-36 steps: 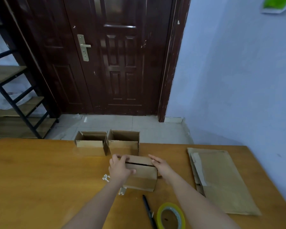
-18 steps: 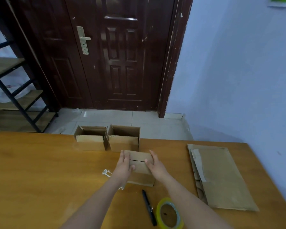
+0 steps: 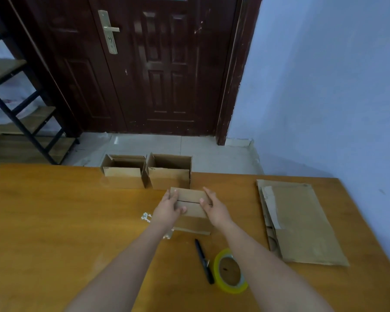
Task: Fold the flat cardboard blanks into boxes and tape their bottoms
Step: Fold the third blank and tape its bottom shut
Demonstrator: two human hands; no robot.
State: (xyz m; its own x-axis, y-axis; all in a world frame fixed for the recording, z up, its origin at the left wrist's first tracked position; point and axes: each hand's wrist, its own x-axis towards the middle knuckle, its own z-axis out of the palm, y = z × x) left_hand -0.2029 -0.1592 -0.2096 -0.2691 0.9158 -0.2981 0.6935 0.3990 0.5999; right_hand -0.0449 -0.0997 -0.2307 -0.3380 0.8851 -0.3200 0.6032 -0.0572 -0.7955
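A small cardboard box (image 3: 193,211) stands on the wooden table (image 3: 54,221) with its flaps folded shut on top, a seam running across them. My left hand (image 3: 168,209) holds its left side, thumb lying on the top flap. My right hand (image 3: 213,208) holds its right side, thumb on the seam. Two finished boxes (image 3: 124,174) (image 3: 169,177) stand open side by side at the table's far edge. A stack of flat blanks (image 3: 302,221) lies at the right. A roll of yellow-rimmed tape (image 3: 230,271) lies near me.
A black pen (image 3: 204,261) lies left of the tape. Small white scraps (image 3: 145,217) lie left of the box. Beyond the table are a tiled floor, a dark door, a black ladder shelf at left and a blue wall at right.
Both hands slid the box farther from me toward the two finished boxes, and my hands closed in nearer its middle. The camera tilted down a little.
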